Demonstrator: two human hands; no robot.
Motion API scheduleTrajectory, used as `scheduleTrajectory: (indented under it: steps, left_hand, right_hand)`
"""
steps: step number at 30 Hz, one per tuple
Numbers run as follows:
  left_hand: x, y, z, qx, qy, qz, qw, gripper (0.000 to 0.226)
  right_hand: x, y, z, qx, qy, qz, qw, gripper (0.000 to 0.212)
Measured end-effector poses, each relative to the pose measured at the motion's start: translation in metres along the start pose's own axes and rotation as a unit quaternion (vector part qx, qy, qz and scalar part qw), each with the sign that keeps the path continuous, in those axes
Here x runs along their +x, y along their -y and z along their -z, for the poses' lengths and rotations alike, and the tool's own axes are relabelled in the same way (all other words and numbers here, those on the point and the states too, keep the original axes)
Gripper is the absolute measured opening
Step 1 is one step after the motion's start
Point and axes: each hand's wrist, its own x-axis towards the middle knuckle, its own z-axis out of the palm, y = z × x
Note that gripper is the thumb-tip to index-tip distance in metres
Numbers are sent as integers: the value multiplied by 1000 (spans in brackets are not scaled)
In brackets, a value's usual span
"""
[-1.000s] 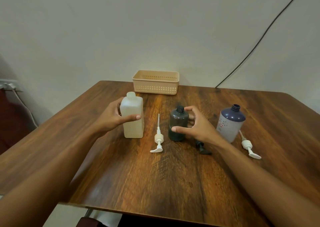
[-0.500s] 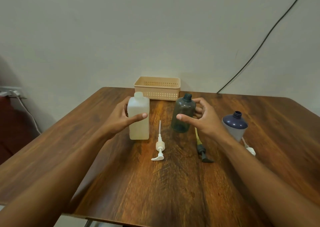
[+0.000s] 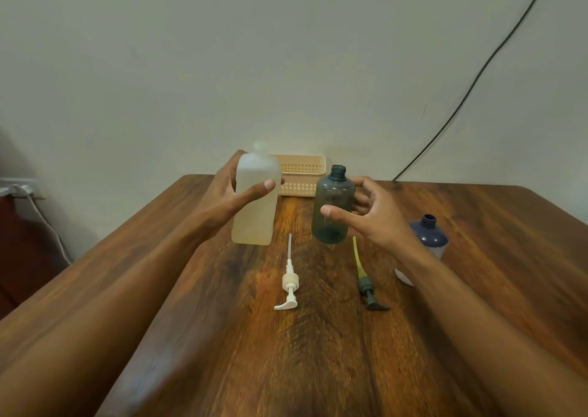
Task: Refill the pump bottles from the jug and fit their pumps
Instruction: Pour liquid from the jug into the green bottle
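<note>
Both hands are up in the middle of the frame, each wrapped round a container. Left hand grips the jug with the thumb across its front and the fingers behind. Right hand holds the teal bottle with the thumb on its front and the fingers curled round its far side.

Brown wooden surface fills the lower half of the frame. The jug is a square, cloudy white container holding pale liquid; it is upright, its top standing against the wall. Just right of it, the teal bottle is see-through and upright, with an open neck. Behind and between them, at the far edge of the surface, sits a cream basket, partly hidden by the jug. At centre right, a navy bottle with an open neck shows behind the right wrist, which hides much of it.

Two pumps lie loose on the surface below the held containers, tubes pointing away from the camera: a white pump under the jug and a dark pump with a yellowish tube under the teal bottle, well apart from each other
</note>
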Motion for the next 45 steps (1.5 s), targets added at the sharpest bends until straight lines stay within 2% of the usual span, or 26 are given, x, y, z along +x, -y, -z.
scheduleTrajectory:
  steps: [4, 8, 14, 20, 23, 27, 32, 34, 38, 42, 45]
  left_hand:
    - [2, -4, 0, 17, 24, -5, 1000, 76]
    - [1, -12, -1, 28, 49, -15, 998, 72]
    - [1, -24, -3, 48, 81, -28, 995, 72]
    - [1, -33, -5, 63, 113, -28, 991, 63]
    - [2, -37, -6, 74, 125, -30, 989, 57]
    - [5, -39, -5, 86, 139, -35, 986, 55]
    - [8, -40, -5, 97, 158, -44, 982, 42]
    - [9, -39, -6, 103, 163, -46, 980, 44]
    - [10, -35, -7, 119, 171, -38, 977, 64]
    - [12, -32, -9, 131, 180, -35, 974, 75]
    - [14, -32, -9, 134, 191, -36, 972, 75]
  right_hand:
    - [1, 3, -2, 5, 3, 20, 1000, 73]
    - [1, 7, -4, 1, 18, 37, 999, 82]
    - [2, 8, -1, -3, 25, 44, 999, 67]
    - [0, 7, 4, -13, 41, 42, 998, 69]
    - [-2, 7, 6, -14, 52, 30, 998, 56]
    - [-4, 9, 11, -2, 63, 27, 998, 49]
    - [-4, 5, 16, 1, 67, 35, 997, 69]
    - [-4, 4, 19, -11, 73, 40, 997, 66]
    - [-3, 1, 25, -31, 71, 46, 996, 57]
    - [-3, 0, 28, -35, 75, 44, 996, 65]
    - [-4, 1, 29, -32, 86, 39, 995, 68]
